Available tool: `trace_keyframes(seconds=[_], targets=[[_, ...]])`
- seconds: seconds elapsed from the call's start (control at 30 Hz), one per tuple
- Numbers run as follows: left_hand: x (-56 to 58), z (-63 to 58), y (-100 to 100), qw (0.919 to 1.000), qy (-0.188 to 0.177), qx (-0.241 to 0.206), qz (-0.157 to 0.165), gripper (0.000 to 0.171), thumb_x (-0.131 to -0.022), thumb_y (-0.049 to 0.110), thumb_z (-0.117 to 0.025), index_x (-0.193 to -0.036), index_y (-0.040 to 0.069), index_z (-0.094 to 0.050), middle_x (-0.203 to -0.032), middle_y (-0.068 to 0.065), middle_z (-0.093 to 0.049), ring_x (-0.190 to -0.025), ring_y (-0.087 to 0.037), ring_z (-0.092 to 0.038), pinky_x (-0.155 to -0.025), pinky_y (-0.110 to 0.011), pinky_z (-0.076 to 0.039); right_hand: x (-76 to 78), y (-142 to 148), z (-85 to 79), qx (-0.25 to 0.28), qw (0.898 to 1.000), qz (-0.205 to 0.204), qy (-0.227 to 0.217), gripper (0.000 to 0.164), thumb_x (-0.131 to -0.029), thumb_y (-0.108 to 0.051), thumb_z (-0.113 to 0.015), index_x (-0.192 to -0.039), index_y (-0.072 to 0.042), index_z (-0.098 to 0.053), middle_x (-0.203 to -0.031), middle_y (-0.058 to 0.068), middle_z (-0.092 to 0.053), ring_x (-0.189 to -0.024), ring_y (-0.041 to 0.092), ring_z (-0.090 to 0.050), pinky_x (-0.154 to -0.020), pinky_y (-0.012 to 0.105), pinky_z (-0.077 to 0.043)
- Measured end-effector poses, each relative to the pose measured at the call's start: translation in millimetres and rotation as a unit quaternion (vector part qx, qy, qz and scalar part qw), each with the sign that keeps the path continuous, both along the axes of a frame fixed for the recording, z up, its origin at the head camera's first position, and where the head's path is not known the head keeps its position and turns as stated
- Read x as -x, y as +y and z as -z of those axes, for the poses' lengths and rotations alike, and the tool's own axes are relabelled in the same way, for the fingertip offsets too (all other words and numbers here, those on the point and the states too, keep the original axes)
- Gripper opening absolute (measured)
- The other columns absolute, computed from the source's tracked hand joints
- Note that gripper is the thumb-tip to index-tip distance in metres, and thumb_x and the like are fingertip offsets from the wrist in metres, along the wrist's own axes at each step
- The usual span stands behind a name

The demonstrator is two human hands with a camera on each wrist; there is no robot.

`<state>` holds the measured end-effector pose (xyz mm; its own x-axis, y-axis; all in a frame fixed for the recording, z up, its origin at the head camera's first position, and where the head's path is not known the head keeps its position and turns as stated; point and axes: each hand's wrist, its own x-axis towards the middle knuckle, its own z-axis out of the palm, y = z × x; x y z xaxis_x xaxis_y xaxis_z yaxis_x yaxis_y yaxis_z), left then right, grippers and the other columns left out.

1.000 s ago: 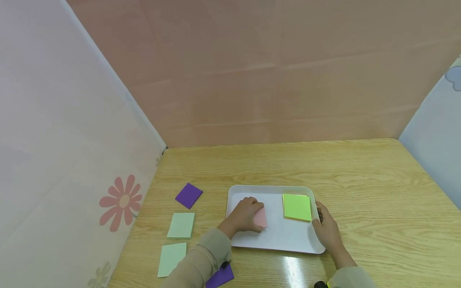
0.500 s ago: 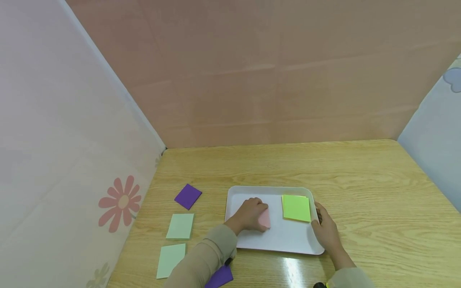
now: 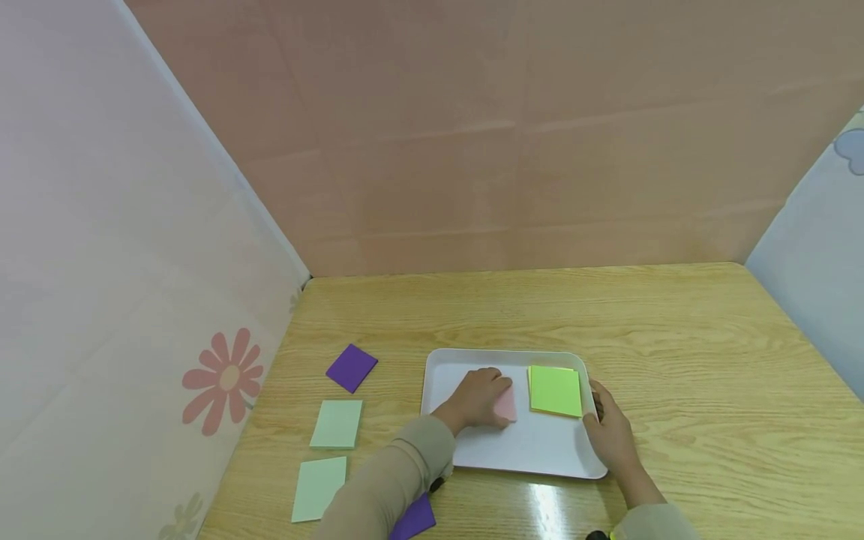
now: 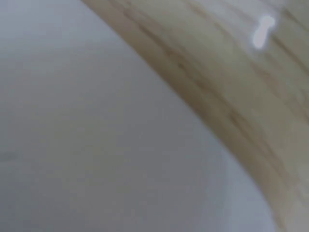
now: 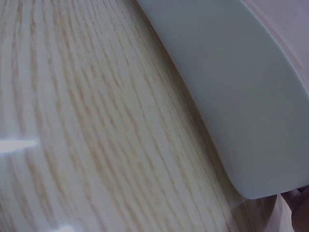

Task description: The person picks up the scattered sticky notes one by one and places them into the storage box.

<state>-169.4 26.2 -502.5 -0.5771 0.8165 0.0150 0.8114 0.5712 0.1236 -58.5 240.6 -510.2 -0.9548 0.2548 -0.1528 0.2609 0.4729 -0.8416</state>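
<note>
the pink pad (image 3: pixel 506 406) is held between the thumb and fingers of the left hand (image 3: pixel 478 399), inside the tray (image 3: pixel 516 452); whether the tray's floor is touched by it cannot be told. just to its right, the lime pad (image 3: pixel 556 391) is seen. the tray's right end is gripped by the right hand (image 3: pixel 611 433). leftward on the table (image 3: pixel 709 375), two mint pads (image 3: pixel 336 424) and a purple pad (image 3: pixel 352 368) are spread.

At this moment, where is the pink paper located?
In the head view, the pink paper is inside the white tray, held by the left hand, to the left of the bright green paper.
</note>
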Motion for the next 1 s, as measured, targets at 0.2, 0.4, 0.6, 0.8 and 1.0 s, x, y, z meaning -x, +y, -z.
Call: trace_keyframes(seconds=[0.2, 0.4, 0.6, 0.8, 1.0], targets=[[-2.1, 1.0, 5, 0.9996, -0.010, 0.024, -0.005, 0.045, -0.075, 0.045, -0.068, -0.108, 0.017, -0.055, -0.104, 0.000, -0.055, -0.096, -0.013, -0.052, -0.081, -0.024, -0.044, 0.2, 0, -0.4, 0.000, 1.000, 0.001, 0.005, 0.057, -0.087, 0.001, -0.032, -0.142, 0.007, -0.016, -0.128, 0.031, -0.040, -0.118, 0.043, -0.039, -0.095, 0.055, -0.036], [-4.7, 1.3, 9, 0.9977, -0.043, 0.050, -0.018, 0.060, -0.083, 0.042, -0.062, -0.132, 0.011, -0.046, -0.139, -0.008, -0.042, -0.130, -0.021, -0.036, -0.106, -0.031, -0.031, 0.3, 0, 0.1, 0.006, 1.000, -0.001, 0.003, 0.057, -0.088, 0.001, -0.032, -0.142, 0.005, -0.015, -0.130, 0.031, -0.038, -0.120, 0.043, -0.038, -0.095, 0.056, -0.035], [-6.9, 0.9, 10, 0.9958, -0.034, 0.083, -0.015, 0.062, -0.087, 0.044, -0.054, -0.138, 0.012, -0.040, -0.145, -0.003, -0.035, -0.134, -0.020, -0.030, -0.109, -0.029, -0.026, -0.3, -1, -0.4, -0.003, 1.000, 0.002, 0.009, 0.056, -0.088, 0.002, -0.032, -0.141, 0.006, -0.017, -0.127, 0.031, -0.041, -0.118, 0.043, -0.039, -0.095, 0.055, -0.036], [-9.6, 0.7, 11, 0.9927, -0.040, 0.107, -0.037, 0.059, -0.090, 0.048, -0.046, -0.142, 0.023, -0.034, -0.149, 0.004, -0.027, -0.137, -0.019, -0.024, -0.107, -0.044, -0.026, -1.1, -1, -0.2, -0.009, 1.000, 0.000, 0.016, 0.056, -0.087, 0.002, -0.032, -0.141, 0.007, -0.018, -0.126, 0.032, -0.042, -0.117, 0.043, -0.041, -0.093, 0.055, -0.038], [-11.0, -1.9, 14, 0.9940, -0.010, 0.096, -0.051, 0.053, -0.086, 0.049, -0.053, -0.131, 0.024, -0.047, -0.141, 0.005, -0.040, -0.129, -0.021, -0.036, -0.097, -0.042, -0.038, -1.6, -1, -0.7, -0.002, 1.000, 0.001, 0.010, 0.056, -0.087, 0.003, -0.033, -0.141, 0.007, -0.018, -0.127, 0.032, -0.041, -0.117, 0.043, -0.040, -0.093, 0.054, -0.037]])
